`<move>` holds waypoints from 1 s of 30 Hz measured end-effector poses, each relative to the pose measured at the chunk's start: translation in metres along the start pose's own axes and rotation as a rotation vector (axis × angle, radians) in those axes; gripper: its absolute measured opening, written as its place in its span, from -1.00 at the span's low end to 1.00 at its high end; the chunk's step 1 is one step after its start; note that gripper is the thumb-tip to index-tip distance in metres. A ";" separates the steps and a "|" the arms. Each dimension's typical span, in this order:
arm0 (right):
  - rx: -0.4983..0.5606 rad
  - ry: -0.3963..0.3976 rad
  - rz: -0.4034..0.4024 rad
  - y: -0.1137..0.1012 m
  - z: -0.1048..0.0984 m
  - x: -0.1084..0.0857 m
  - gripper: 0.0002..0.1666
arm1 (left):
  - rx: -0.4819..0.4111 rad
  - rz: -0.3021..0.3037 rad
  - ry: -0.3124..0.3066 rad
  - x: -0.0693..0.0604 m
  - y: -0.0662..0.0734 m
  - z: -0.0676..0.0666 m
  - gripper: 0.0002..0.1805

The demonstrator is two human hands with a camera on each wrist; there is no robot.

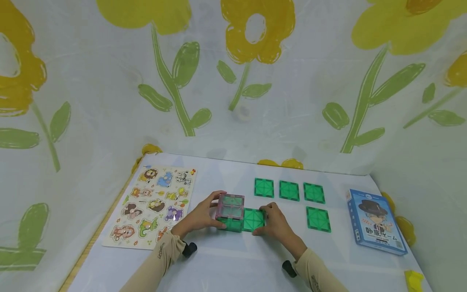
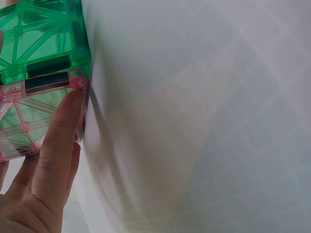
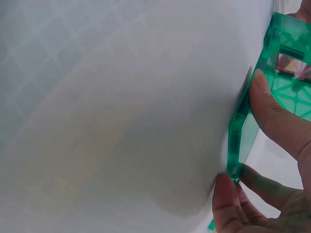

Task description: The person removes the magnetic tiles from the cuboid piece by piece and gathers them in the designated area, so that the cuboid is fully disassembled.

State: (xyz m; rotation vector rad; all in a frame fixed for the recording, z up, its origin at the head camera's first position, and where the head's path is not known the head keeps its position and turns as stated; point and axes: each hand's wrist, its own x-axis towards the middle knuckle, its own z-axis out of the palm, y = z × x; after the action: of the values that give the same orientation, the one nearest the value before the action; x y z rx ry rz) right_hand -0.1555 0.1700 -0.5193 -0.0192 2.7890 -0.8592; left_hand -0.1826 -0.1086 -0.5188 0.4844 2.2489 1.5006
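A small box of clear magnetic tiles stands near the table's middle, with a pink tile on top and a green tile on its near side. My left hand grips this box from the left; in the left wrist view the index finger lies along the pink tile. Against the box's right side is a flat-looking green tile. My right hand pinches its right edge; the right wrist view shows the thumb and fingers at the green tile edge. The box's far side is hidden.
Several loose green tiles lie behind and to the right. At left lies an animal puzzle board, close to the left forearm. A blue game box is at far right, a yellow object at the near right corner.
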 end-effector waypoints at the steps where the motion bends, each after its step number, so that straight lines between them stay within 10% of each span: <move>1: 0.002 0.002 0.001 0.000 0.000 0.000 -0.02 | -0.002 -0.005 -0.001 0.000 0.000 0.000 0.15; 30: 0.065 0.033 0.012 -0.001 0.001 -0.006 -0.05 | 0.010 -0.029 0.014 0.002 -0.002 0.001 0.17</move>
State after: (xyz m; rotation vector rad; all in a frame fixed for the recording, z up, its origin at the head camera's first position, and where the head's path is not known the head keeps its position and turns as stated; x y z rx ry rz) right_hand -0.1491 0.1689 -0.5183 0.0225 2.7872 -0.9555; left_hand -0.1840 -0.1077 -0.5207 0.4437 2.2654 1.4836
